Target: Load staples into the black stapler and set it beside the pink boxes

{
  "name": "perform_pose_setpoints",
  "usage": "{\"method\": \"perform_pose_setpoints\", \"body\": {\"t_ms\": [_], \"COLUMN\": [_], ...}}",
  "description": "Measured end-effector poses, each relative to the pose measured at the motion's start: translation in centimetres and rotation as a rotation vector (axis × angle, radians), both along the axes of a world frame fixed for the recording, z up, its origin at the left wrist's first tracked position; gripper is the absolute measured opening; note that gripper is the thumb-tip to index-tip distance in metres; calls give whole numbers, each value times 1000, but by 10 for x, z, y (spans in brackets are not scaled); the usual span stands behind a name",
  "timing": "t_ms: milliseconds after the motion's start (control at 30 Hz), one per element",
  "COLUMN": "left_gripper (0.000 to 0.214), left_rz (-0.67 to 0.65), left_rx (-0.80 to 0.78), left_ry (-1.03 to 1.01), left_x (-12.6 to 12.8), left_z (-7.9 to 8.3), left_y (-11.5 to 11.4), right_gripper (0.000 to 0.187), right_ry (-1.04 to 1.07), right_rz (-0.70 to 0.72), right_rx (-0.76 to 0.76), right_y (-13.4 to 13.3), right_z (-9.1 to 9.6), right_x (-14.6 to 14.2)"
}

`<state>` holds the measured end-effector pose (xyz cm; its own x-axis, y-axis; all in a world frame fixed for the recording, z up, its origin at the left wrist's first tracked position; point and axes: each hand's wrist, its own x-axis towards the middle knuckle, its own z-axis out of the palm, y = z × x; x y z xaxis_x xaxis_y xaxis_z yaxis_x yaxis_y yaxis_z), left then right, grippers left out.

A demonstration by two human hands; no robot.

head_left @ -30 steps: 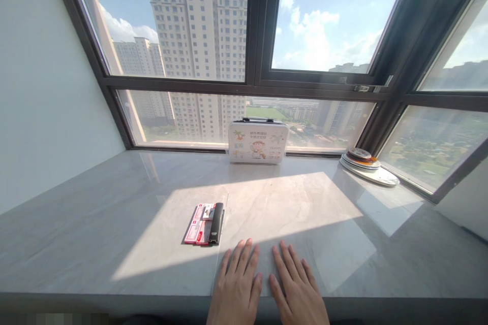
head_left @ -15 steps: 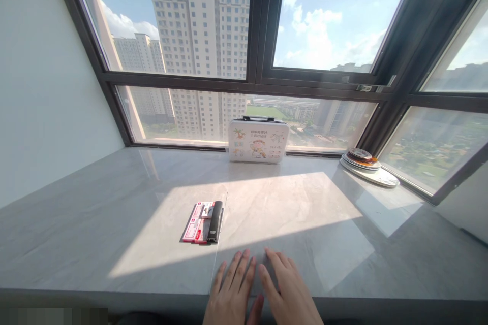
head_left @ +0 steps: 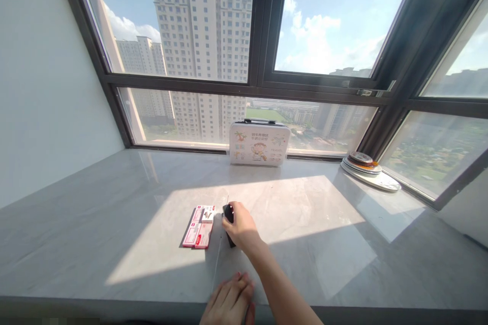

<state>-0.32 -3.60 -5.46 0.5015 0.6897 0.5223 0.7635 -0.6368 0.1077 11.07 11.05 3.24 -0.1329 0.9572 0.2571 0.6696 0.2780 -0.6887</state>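
My right hand (head_left: 241, 227) reaches out over the grey stone sill (head_left: 114, 223) and its fingers are closed around a slim black object (head_left: 227, 215), which sits just right of its earlier spot. Directly left of it lie red-and-white small packets (head_left: 200, 226), flat in the sunlit patch. My left hand (head_left: 229, 300) rests flat near the sill's front edge, fingers stretched out and holding nothing.
A white illustrated case with a dark handle (head_left: 259, 143) stands against the window at the back. A stack of round plates (head_left: 368, 167) sits at the back right. A white wall (head_left: 46, 86) bounds the left side.
My right hand left the front edge, reached forward and closed on the black object, shifting it slightly right away from the red packets. My left hand drew back a little.
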Motion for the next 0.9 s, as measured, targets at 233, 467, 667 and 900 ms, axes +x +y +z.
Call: {"method": "perform_pose_setpoints", "body": {"t_ms": [233,467,667,900], "left_gripper": [38,55,55,57], "left_rz": [209,149,226,271], "left_rx": [-157,-142,-120,-146], "left_ry": [-128,29,22,-15], "left_x": [32,42,34,37], "left_z": [51,43,41,40], "left_y": [39,71,77,79], "right_gripper": [41,19,37,64], "right_ry": [-56,132,889,1226], "right_rz": [-13,-214,-281,-400], "right_rx": [87,199,38,-97], "right_y": [-33,-34,-7,-18], "right_z": [2,-7,-4,-33], "right_x": [83,63,81,137]}}
